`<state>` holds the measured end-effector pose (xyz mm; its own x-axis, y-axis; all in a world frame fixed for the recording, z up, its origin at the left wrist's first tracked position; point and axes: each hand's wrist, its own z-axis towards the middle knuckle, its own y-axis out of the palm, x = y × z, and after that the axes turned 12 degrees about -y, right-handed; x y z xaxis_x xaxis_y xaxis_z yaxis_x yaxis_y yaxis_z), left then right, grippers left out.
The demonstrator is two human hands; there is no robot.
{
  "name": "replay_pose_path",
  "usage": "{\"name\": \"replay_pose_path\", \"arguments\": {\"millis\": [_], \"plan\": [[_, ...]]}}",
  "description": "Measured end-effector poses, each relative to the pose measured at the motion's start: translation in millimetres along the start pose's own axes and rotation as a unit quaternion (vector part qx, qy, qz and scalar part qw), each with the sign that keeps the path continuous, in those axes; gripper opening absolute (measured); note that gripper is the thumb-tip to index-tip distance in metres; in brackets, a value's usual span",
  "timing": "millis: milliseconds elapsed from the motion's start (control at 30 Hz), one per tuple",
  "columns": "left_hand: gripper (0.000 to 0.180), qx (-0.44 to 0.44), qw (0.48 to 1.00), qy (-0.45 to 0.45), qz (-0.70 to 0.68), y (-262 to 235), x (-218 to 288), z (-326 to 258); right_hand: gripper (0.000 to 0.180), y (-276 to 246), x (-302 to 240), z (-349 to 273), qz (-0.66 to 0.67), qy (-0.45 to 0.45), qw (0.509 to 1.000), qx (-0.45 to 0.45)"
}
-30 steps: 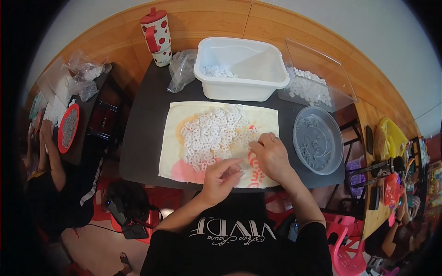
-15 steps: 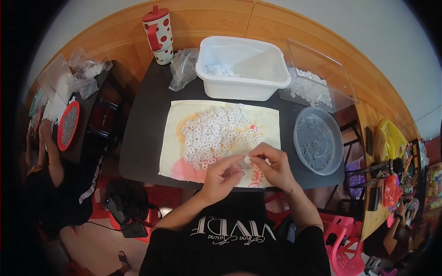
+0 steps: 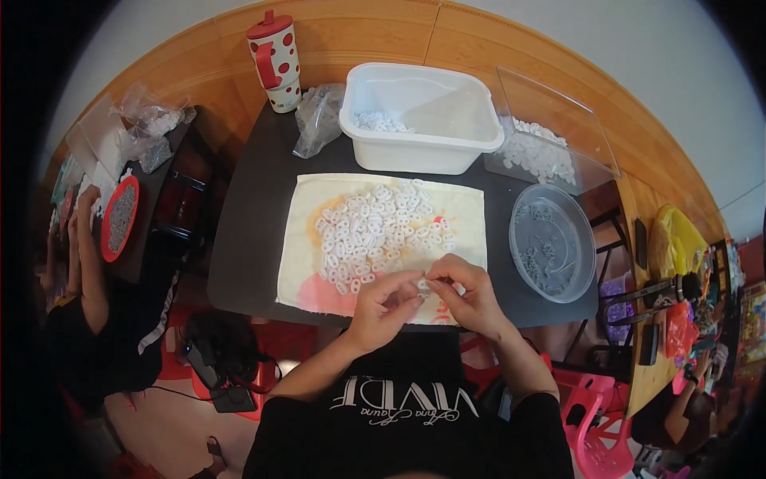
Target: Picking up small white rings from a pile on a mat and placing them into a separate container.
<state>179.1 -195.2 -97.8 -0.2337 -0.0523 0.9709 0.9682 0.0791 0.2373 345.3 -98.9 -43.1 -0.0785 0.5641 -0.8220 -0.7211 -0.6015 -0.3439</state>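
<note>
Both hands, left [image 3: 384, 305] and right [image 3: 465, 291], have stayed together, still pinching one small white piece [image 3: 423, 285].

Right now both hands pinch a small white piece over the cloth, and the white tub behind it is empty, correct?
Not quite. In the head view the white tub holds some small white pieces in its far left corner. The rest holds: left hand and right hand meet on a small white piece over the cloth.

Black short-sleeved T-shirt [image 3: 407, 431], white lettering across chest; forearms bare, hands [image 3: 427, 299] ungloved, no rings visible.
</note>
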Motion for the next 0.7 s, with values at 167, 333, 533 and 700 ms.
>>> {"name": "replay_pose_path", "arguments": {"millis": [167, 333, 533, 700], "plan": [[0.039, 0.003, 1.000, 0.010, 0.013, 0.8, 4.3, 0.4, 0.013, -0.2, 0.0, -0.1, -0.010, -0.011, 1.000, 0.002], [0.039, 0.003, 1.000, 0.020, 0.017, 0.2, 5.6, 0.4, 0.014, -2.8, -0.6, 0.2, -0.013, -0.018, 1.000, -0.013], [0.034, 0.009, 0.999, 0.020, 0.025, 0.9, 8.3, 0.3, 0.015, -6.1, -7.7, 1.5, -0.011, 0.009, 0.998, -0.055], [0.030, 0.040, 0.996, 0.041, 0.070, 2.5, 6.1, 1.3, 0.017, -6.6, -8.6, -0.2, 0.006, 0.016, 0.999, -0.047]]}}
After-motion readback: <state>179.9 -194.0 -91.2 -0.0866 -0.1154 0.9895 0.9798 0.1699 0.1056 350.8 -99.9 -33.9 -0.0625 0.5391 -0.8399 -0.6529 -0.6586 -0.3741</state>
